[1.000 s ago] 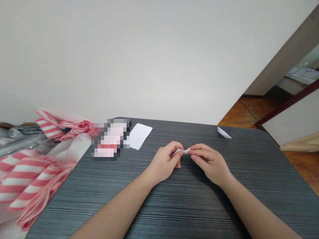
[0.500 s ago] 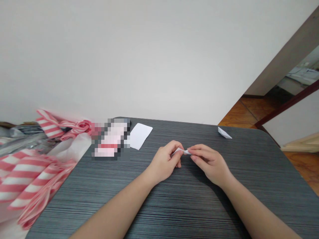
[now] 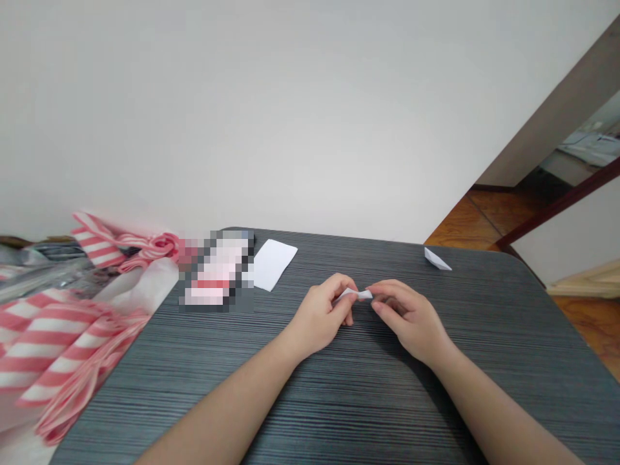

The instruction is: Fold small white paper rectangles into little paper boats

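My left hand [image 3: 322, 315] and my right hand [image 3: 407, 316] meet near the middle of the dark striped table [image 3: 339, 400]. Both pinch a small folded piece of white paper [image 3: 357, 294] between thumb and fingertips, just above the tabletop. Most of the paper is hidden by my fingers. Both forearms rest low over the table.
A flat white sheet of paper [image 3: 274, 264] lies at the back of the table, and a small folded white paper shape [image 3: 436, 259] sits at the back right. Red and white striped bags [image 3: 58, 342] pile up on the left. A blurred-out patch [image 3: 216, 271] lies beside them.
My right fingers have shifted slightly on the folded paper, showing a little more of its white tip. Both hands stay in the same place.
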Tool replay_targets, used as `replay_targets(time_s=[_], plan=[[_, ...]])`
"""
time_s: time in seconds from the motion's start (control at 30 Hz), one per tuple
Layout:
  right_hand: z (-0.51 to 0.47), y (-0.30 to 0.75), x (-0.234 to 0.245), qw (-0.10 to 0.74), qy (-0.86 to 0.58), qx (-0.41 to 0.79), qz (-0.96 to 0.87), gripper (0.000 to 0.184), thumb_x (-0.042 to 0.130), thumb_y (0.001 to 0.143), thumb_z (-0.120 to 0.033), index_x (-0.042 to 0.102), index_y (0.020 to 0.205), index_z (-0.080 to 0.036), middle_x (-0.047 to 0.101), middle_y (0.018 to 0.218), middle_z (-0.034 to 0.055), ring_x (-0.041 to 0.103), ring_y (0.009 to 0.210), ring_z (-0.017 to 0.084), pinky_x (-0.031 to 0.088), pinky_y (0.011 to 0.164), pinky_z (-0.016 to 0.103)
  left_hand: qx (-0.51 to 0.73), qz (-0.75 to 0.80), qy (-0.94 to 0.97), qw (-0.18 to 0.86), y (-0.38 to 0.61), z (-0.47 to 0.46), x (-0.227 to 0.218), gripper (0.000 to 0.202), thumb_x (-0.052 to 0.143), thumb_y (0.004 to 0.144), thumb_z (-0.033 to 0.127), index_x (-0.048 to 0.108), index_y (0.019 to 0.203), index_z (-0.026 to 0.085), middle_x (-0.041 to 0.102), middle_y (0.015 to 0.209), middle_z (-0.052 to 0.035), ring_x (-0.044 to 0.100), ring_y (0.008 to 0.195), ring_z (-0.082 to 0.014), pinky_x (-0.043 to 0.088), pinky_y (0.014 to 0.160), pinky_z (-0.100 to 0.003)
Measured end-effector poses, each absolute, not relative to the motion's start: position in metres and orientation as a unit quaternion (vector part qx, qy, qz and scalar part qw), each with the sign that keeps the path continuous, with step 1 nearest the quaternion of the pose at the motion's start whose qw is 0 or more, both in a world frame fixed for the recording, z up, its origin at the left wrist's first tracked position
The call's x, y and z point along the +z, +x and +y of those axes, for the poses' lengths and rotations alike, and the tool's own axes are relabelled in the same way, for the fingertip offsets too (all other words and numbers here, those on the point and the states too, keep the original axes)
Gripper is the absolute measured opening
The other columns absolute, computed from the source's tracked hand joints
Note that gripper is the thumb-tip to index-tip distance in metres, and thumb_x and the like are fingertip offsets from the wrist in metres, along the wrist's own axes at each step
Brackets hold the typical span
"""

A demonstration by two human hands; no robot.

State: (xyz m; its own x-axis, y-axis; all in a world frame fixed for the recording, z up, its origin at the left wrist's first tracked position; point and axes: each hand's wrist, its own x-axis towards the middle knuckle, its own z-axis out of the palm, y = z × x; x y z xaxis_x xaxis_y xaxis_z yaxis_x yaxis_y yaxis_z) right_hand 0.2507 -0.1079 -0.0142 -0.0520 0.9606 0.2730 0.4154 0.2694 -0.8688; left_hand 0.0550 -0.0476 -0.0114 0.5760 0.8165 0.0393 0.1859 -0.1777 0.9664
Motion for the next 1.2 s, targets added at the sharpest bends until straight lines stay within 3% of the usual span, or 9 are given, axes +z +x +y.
replay_targets(time_s=[0.17, 0.47, 0.93, 1.2], plan=[[-0.1068, 0.2524, -0.0142, 0.435, -0.52, 0.304, -0.669, 0.015, 0.062, 0.09, -0.022, 0.07, 0.102, -0.022, 0.066, 0.11, 0.0092, 0.065, 0.084, 0.018, 0.053, 0.063, 0.028, 0.282, 0.347, 0.717, 0.534, 0.0542, -0.0477, -0.0089, 0.018, 0.048, 0.096, 0.035, 0.058, 0.096, 0.02, 0.064, 0.06, 0.0029, 0.061, 0.057, -0.0129, 0.044, 0.058, -0.022], [-0.1071, 0.2517, -0.0115, 0.438, -0.519, 0.273, -0.682, 0.01, 0.063, 0.089, -0.021, 0.072, 0.093, -0.023, 0.067, 0.108, 0.0075, 0.06, 0.067, 0.013, 0.049, 0.057, 0.026, 0.274, 0.35, 0.723, 0.529, 0.0539, -0.0487, -0.0112, 0.017, 0.049, 0.096, 0.036, 0.056, 0.098, 0.02, 0.066, 0.061, 0.002, 0.06, 0.055, -0.0129, 0.042, 0.055, -0.022], [-0.1062, 0.2515, -0.0096, 0.425, -0.521, 0.276, -0.687, 0.01, 0.062, 0.091, -0.023, 0.071, 0.093, -0.023, 0.067, 0.106, 0.008, 0.062, 0.072, 0.015, 0.05, 0.058, 0.026, 0.27, 0.347, 0.728, 0.526, 0.0539, -0.0488, -0.0079, 0.018, 0.049, 0.096, 0.035, 0.057, 0.096, 0.02, 0.066, 0.061, 0.002, 0.059, 0.054, -0.0124, 0.041, 0.055, -0.022], [-0.1055, 0.2519, -0.0113, 0.421, -0.518, 0.289, -0.686, 0.005, 0.065, 0.088, -0.023, 0.07, 0.09, -0.022, 0.067, 0.107, 0.0071, 0.057, 0.061, 0.011, 0.05, 0.057, 0.026, 0.273, 0.342, 0.735, 0.518, 0.0533, -0.0487, -0.0052, 0.017, 0.051, 0.095, 0.035, 0.059, 0.096, 0.02, 0.068, 0.062, 0.0017, 0.06, 0.054, -0.0124, 0.042, 0.055, -0.021]])
